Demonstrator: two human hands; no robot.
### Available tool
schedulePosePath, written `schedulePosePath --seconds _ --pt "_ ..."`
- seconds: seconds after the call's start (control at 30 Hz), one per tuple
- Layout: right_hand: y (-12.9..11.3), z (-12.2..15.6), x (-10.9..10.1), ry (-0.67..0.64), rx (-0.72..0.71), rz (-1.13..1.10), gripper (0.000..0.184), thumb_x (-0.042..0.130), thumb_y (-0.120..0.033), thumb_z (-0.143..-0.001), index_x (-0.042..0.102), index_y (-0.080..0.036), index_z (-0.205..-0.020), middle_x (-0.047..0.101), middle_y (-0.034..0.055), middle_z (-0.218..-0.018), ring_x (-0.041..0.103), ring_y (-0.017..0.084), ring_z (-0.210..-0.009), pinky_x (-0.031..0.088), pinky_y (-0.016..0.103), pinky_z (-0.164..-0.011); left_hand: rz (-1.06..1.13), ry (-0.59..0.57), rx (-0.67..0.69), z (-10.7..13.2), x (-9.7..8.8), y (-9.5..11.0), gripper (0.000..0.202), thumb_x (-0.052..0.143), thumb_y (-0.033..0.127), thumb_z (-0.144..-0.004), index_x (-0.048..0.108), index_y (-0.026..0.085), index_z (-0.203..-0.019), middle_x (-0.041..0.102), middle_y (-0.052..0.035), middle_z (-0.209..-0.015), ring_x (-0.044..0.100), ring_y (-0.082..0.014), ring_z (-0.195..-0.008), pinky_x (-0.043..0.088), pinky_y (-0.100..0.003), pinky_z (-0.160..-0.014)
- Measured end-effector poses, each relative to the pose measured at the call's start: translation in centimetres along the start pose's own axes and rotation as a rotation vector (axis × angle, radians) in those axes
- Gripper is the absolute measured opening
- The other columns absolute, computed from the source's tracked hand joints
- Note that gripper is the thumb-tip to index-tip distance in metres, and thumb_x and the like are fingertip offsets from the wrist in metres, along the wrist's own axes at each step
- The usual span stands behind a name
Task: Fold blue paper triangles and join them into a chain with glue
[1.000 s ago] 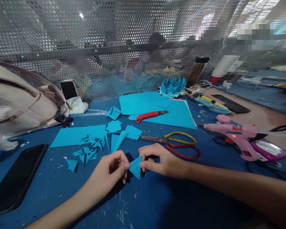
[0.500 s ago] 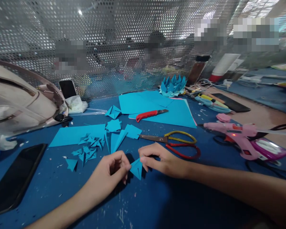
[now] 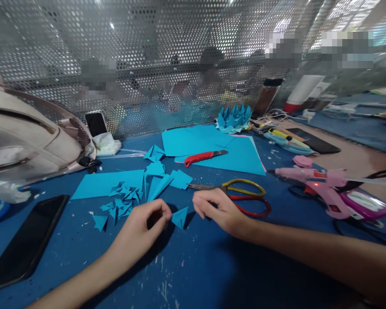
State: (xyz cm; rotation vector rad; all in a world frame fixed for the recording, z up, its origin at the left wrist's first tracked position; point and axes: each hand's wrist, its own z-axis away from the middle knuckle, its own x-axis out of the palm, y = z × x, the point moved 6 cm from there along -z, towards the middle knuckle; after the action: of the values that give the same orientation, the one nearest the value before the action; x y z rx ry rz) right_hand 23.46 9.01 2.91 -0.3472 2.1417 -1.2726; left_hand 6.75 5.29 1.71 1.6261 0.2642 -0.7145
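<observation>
Between finger and thumb, my left hand point(image 3: 148, 221) pinches one corner of a small folded blue paper triangle point(image 3: 180, 217). My right hand point(image 3: 214, 210) is just to the right of the triangle, apart from it, with its fingers curled together and nothing visible in them. Behind the right hand lie scissors point(image 3: 244, 187) with one yellow and one red handle. Several folded blue paper pieces point(image 3: 119, 204) are heaped left of my left hand, and a larger folded blue paper point(image 3: 156, 186) is just beyond it.
A red-handled utility knife point(image 3: 199, 159) rests on blue paper sheets point(image 3: 244, 154). Behind them is a spiky blue paper ring point(image 3: 233, 120). A pink glue gun point(image 3: 324, 180) with a lit light lies right. A phone point(image 3: 27, 240) and a pale bag point(image 3: 25, 133) are left.
My right hand has let go of the paper triangle and moved slightly right and up. The left hand keeps its pinch and has shifted a little left and up with the triangle.
</observation>
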Motion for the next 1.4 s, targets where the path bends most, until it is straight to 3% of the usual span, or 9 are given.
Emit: schedulePosePath --seconds 0.5,0.63,0.7,0.8,0.87,0.97,1.07,1.27,1.4 --pt "-0.5 0.1 0.1 -0.02 0.011 0.056 0.047 0.042 -0.033 -0.101 0.049 -0.016 -0.058 0.049 -0.0028 -0.057 0.045 0.008 -0.055 0.034 0.023 -0.057 -0.464 0.044 0.169 -2.7 -1.8 0.3 0.017 0.048 0.026 -0.096 0.06 0.023 -0.084 0.063 -0.0015 -0.084 0.058 -0.0193 -0.077 0.042 -0.031 -0.068" --pt "-0.9 0.2 0.2 -0.039 0.018 0.058 0.047 0.042 -0.033 -0.101 0.051 -0.016 -0.058 0.051 -0.0023 -0.057 0.046 0.009 -0.055 0.034 0.022 -0.056 -0.635 0.156 0.14 -3.6 -4.1 0.6 0.016 0.05 0.035 -0.096 0.057 0.023 -0.103 0.062 -0.0053 -0.098 0.058 -0.0231 -0.085 0.043 -0.034 -0.073" --pt "-1.0 0.3 0.3 -0.049 0.022 0.06 0.047 0.042 -0.033 -0.1 0.052 -0.016 -0.058 0.051 -0.0022 -0.057 0.046 0.009 -0.054 0.034 0.022 -0.055 -0.719 0.223 0.088 -4.2 -5.5 0.1 0.024 0.052 0.042 -0.095 0.057 0.019 -0.099 0.061 -0.0079 -0.094 0.057 -0.0268 -0.086 0.043 -0.04 -0.078" --pt "-1.0 0.5 0.4 -0.056 0.023 0.06 0.045 0.043 -0.031 -0.1 0.052 -0.016 -0.058 0.051 -0.0022 -0.057 0.046 0.009 -0.053 0.034 0.021 -0.053 -0.779 0.212 0.019 -5.3 -6.6 -1.3 0.026 0.055 0.043 -0.093 0.058 0.019 -0.083 0.06 -0.0069 -0.083 0.059 -0.0261 -0.081 0.045 -0.042 -0.08" --pt "-1.0 0.5 0.5 -0.057 0.02 0.06 0.044 0.043 -0.03 -0.099 0.053 -0.016 -0.058 0.051 -0.0022 -0.057 0.046 0.008 -0.052 0.033 0.021 -0.053 -0.776 0.16 -0.019 -5.8 -6.7 -2.5 0.022 0.058 0.037 -0.094 0.063 0.017 -0.088 0.064 -0.0072 -0.09 0.063 -0.0235 -0.083 0.05 -0.041 -0.081" --pt "-1.0 0.6 0.5 -0.062 0.014 0.059 0.043 0.044 -0.03 -0.098 0.052 -0.016 -0.058 0.05 -0.0025 -0.057 0.045 0.008 -0.051 0.034 0.021 -0.053 -0.719 0.097 -0.068 -6.3 -7.3 -3.6 0.026 0.059 0.033 -0.096 0.061 0.018 -0.117 0.063 -0.0086 -0.118 0.064 -0.0214 -0.098 0.055 -0.041 -0.084" --pt "-1.1 0.7 0.5 -0.069 0.015 0.061 0.042 0.044 -0.03 -0.098 0.053 -0.016 -0.059 0.05 -0.0028 -0.056 0.045 0.008 -0.051 0.034 0.02 -0.053 -0.615 0.087 -0.108 -7.2 -9.4 -3.8 0.031 0.061 0.033 -0.096 0.059 0.017 -0.122 0.061 -0.0091 -0.122 0.064 -0.0236 -0.102 0.056 -0.043 -0.086" --pt "-1.1 0.7 0.6 -0.076 0.016 0.072 0.042 0.044 -0.031 -0.098 0.054 -0.016 -0.06 0.05 -0.0029 -0.055 0.046 0.008 -0.05 0.034 0.02 -0.052 -0.322 0.244 -0.201 -12.7 -14.7 -3.0 0.033 0.061 0.033 -0.095 0.058 0.016 -0.124 0.061 -0.0094 -0.124 0.064 -0.0244 -0.104 0.055 -0.044 -0.086" --pt "-1.0 0.8 0.6 -0.087 0.017 0.078 0.042 0.043 -0.032 -0.098 0.054 -0.016 -0.061 0.05 -0.0029 -0.055 0.047 0.008 -0.05 0.035 0.019 -0.051 -0.121 0.361 -0.242 -17.4 -15.1 -3.1 0.034 0.061 0.033 -0.096 0.057 0.016 -0.125 0.06 -0.0099 -0.125 0.064 -0.0241 -0.104 0.055 -0.045 -0.086"
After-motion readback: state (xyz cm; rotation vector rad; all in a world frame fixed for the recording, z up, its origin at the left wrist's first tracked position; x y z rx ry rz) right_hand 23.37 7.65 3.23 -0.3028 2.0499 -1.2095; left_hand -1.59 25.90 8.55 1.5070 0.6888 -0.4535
